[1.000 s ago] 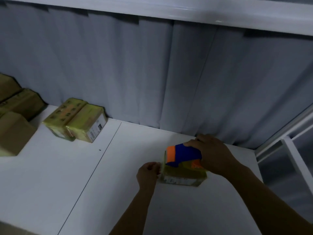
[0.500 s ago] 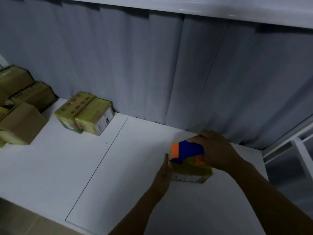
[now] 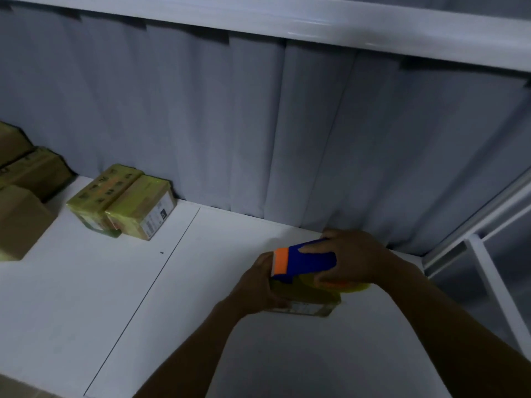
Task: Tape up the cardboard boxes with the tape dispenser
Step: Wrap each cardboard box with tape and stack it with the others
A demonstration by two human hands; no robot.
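Head view, dim light.

- Small yellowish-brown cardboard box sits on the white counter, towards its right rear and near the grey pleated curtain.
- Right hand is clamped over the blue-and-orange plastic tape dispenser. Fingers lie across the blue body. The dispenser rides on top of the box, orange blade end at the box's left edge, and the yellow roll shows past the right end.
- Left hand: a second ago it pinches at the box's left end; half a second ago it lies flat against that end. Now it wraps the end, fingers curled round the box and thumb up beside the orange tip.
- The dispenser's orange end also looks raised a little higher off the box top than before.

Reading: the strip appears to have reached the left edge. The left hand has gone from smoothing to bracing, which suggests the tape is being folded over the end or held for the cut. Whether the tape is severed cannot be told.

- Elsewhere: two yellow-taped cardboard boxes stand side by side at the counter's back. Plain brown cartons are stacked far left, apparently awaiting tape.
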